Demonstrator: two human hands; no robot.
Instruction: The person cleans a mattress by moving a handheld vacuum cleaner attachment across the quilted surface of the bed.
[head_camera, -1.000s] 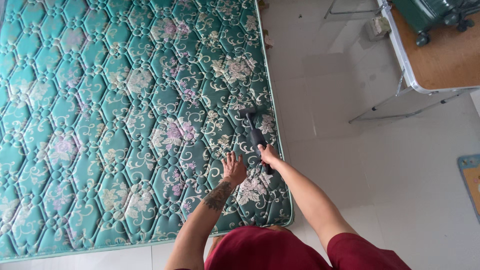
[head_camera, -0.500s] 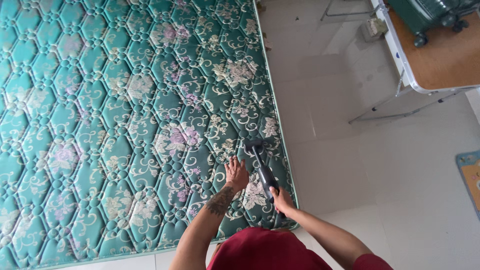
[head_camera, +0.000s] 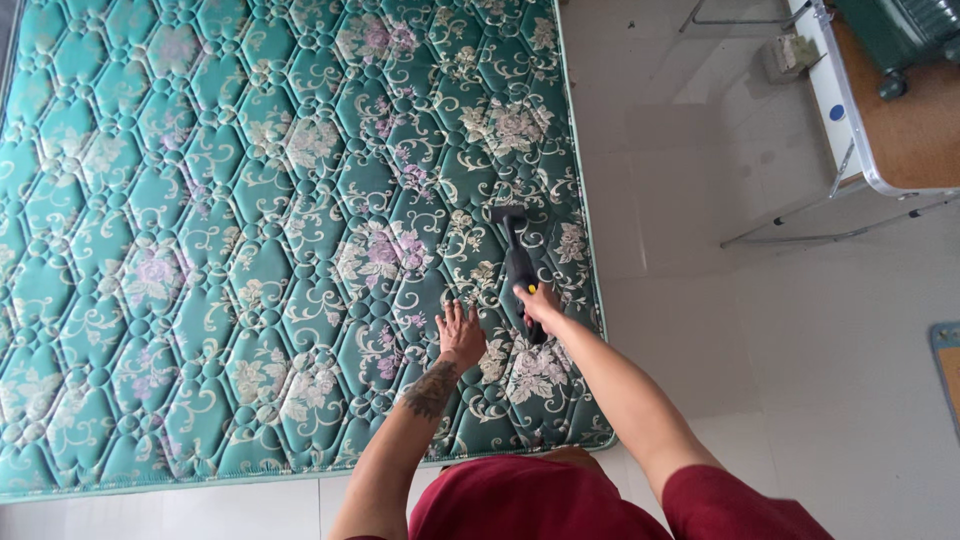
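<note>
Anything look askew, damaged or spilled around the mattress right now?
Nothing stands out. The green quilted mattress lies flat on the floor, cover intact. The left hand presses on it; the right hand grips the dark handheld vacuum, nozzle on the fabric.

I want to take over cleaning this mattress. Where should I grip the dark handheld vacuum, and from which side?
Grip the dark handheld vacuum by its thicker rear body, where the right hand holds it now. Come from the near end: the nozzle points away across the green quilted floral mattress, so the body slopes back toward you. The left hand lies flat beside it.
</note>
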